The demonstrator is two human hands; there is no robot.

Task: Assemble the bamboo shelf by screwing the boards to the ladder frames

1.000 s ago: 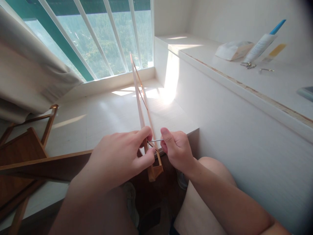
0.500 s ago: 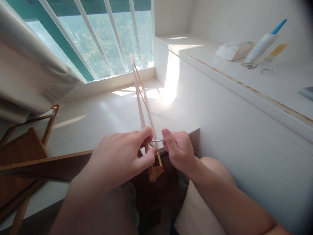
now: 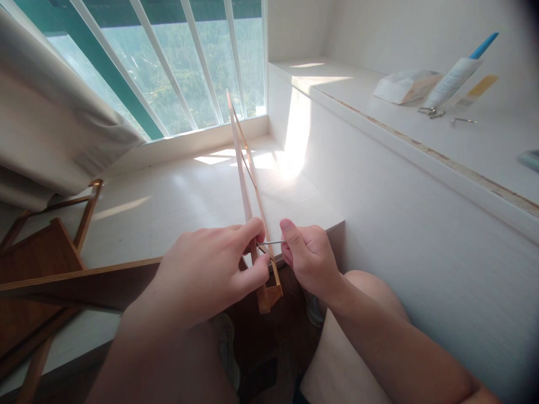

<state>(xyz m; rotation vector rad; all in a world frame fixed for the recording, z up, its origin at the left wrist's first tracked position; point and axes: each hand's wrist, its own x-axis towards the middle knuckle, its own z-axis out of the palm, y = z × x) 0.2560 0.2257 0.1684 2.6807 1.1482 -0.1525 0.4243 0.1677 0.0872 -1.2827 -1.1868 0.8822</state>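
A narrow wooden frame (image 3: 251,193) with slim rails and thin cross pieces stands tilted between my hands, its far end pointing at the window. My left hand (image 3: 219,258) grips the left rail near its close end, thumb and forefinger around it. In my closed right hand (image 3: 309,255) is a thin metal rod (image 3: 273,242); its other end reaches the rail between my left thumb and forefinger. The rest of the rod is hidden in the fist. Below my left fingers, the block-like end (image 3: 269,297) of the frame hangs above the floor.
A wooden board (image 3: 84,280) runs beneath my left forearm, with more brown wooden parts (image 3: 37,264) at left. A white platform (image 3: 168,196) lies before the barred window. On the right ledge are a white tube (image 3: 452,81), a plastic packet (image 3: 406,87) and small metal pieces (image 3: 433,112).
Both hands keep their grip and the rod stays against the rail. Everything sits very slightly further right in view; otherwise hardly anything differs.
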